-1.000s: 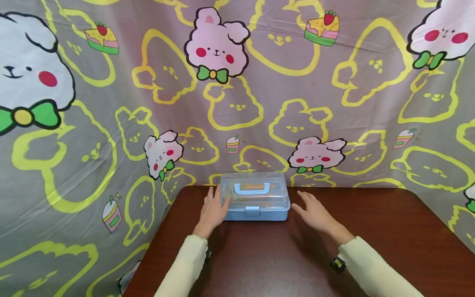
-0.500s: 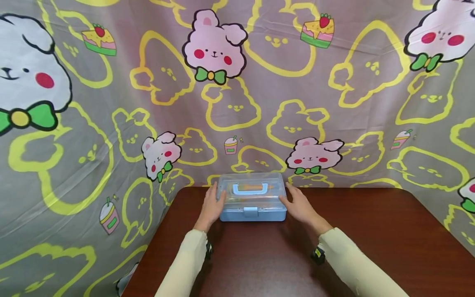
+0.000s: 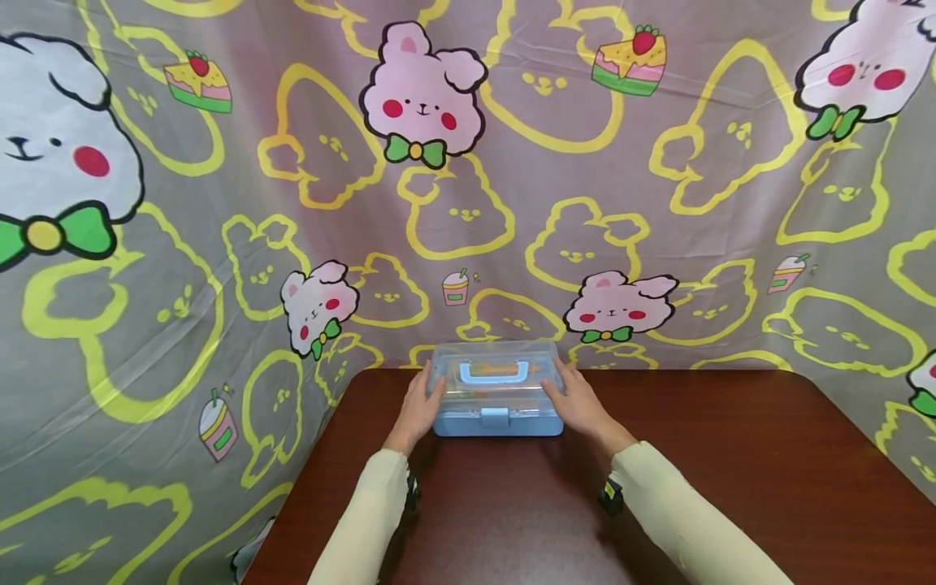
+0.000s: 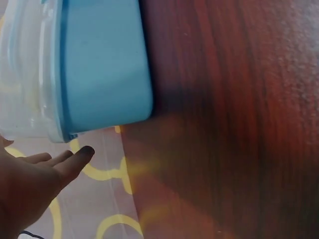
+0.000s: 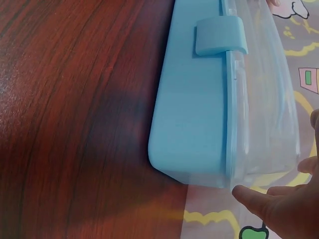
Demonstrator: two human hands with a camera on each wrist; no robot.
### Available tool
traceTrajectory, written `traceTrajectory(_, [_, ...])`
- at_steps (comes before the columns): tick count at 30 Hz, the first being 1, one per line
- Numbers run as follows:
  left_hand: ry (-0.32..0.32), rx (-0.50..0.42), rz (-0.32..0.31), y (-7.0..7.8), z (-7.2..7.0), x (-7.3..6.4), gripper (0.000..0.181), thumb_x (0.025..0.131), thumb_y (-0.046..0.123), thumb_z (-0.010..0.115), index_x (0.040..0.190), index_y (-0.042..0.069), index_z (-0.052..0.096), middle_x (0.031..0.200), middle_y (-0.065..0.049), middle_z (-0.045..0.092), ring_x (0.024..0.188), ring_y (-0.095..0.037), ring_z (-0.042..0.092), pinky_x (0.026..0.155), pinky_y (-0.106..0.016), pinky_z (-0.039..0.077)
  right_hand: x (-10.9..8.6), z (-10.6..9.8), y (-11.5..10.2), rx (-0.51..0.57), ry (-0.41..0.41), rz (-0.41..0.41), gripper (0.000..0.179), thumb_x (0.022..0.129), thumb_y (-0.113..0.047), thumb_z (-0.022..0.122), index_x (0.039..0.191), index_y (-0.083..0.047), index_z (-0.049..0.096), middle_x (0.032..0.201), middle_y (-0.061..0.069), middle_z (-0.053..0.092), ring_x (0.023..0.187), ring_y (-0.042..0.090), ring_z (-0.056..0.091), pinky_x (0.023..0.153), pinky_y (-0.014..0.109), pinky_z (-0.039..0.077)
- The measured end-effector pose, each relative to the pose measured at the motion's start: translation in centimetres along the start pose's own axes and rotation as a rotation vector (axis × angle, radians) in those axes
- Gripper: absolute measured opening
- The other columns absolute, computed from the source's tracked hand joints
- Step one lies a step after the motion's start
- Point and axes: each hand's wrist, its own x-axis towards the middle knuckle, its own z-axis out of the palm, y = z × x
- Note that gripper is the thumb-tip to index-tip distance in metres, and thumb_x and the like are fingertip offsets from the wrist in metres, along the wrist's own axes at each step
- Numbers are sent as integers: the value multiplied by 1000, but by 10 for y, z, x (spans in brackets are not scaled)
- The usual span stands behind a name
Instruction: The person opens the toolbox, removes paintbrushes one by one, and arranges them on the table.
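A storage box with a light blue base [image 3: 468, 426] and a clear lid [image 3: 446, 355] stands at the back of the table. On the lid is a blue handle [image 3: 493, 378], and a blue latch [image 3: 495, 418] sits at the front. My left hand [image 3: 418, 409] is at the box's left end, fingers stretched along it and thumb by the lid. My right hand [image 3: 582, 406] flanks the right end the same way, its thumb overlapping the lid's corner. Both wrist views show extended fingers right at the lid's ends. Orange and yellow contents show faintly through the lid.
The dark brown wooden table [image 3: 497, 512] reaches back to a hanging grey-pink cloth [image 3: 702, 203] printed with rabbits and yellow outlines. That cloth also runs along the left and right sides. A small black device [image 3: 611, 495] is strapped at the right wrist.
My right hand has moved left, from beside the box onto its right end. My left hand stays at the left end, its fingers drawn slightly closer together. The box has stayed in place.
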Motion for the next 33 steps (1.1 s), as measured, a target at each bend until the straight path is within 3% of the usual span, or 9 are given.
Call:
traceTrajectory(12, [-30, -53, -17, -7, 4, 0, 66, 98, 49, 42, 152, 18, 21, 153, -14, 23, 138, -34, 21, 107, -53, 23, 5, 9, 0, -7, -7, -5, 67, 99, -41, 44, 149, -2, 23, 148, 30, 21, 134, 44, 24, 105, 57, 23])
traceTrajectory(18, [-14, -66, -18, -9, 5, 2, 68, 97, 52, 42, 152, 18, 21, 153, -13, 24, 138, -33, 22, 107, -53, 23, 8, 13, 2, -5, -7, 8, 65, 100, -40, 43, 150, -3, 23, 148, 29, 23, 134, 44, 24, 106, 57, 23])
traceTrajectory(33, [-25, -142, -43, -11, 10, 1, 65, 96, 52, 44, 152, 26, 22, 154, -8, 24, 137, -33, 24, 105, -55, 26, 9, 16, 6, 77, 11, 35, 65, 100, -41, 43, 151, -6, 22, 150, 25, 23, 137, 41, 20, 107, 56, 20])
